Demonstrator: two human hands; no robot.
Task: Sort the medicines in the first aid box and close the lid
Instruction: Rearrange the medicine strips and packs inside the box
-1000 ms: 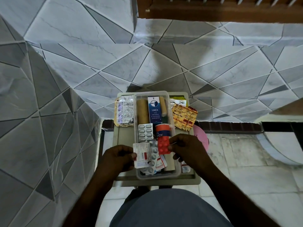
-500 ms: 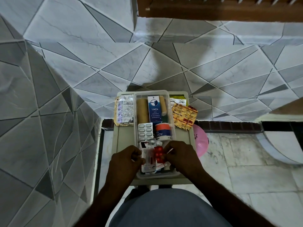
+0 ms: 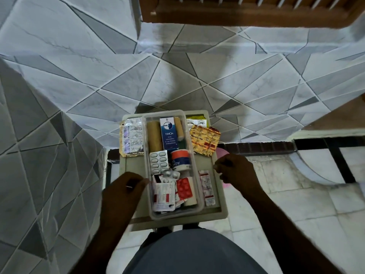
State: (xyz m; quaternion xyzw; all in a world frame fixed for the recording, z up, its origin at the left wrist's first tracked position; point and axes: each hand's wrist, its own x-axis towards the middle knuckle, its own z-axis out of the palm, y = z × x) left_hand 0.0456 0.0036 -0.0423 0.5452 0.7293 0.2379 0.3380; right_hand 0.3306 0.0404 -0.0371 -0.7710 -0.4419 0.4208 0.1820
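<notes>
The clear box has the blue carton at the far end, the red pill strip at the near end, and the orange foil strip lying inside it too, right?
Not quite. The head view shows the orange foil strip outside the clear box, on the stool to its right. The blue carton and red pill strip are as you said.

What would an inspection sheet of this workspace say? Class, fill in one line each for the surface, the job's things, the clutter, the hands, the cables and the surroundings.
Surface: small beige table, medicines on both sides of the box.
Job's things: clear first aid box open, holding a blue carton, adhesive tape roll and red blister pack; no lid seen.
Clutter: orange strip and silver strips outside the box.
Hands: left hand at the box's near-left wall; right hand beside the table, apparently empty.
Cables: nothing seen.
Surroundings: tiled walls, tiled floor.
</notes>
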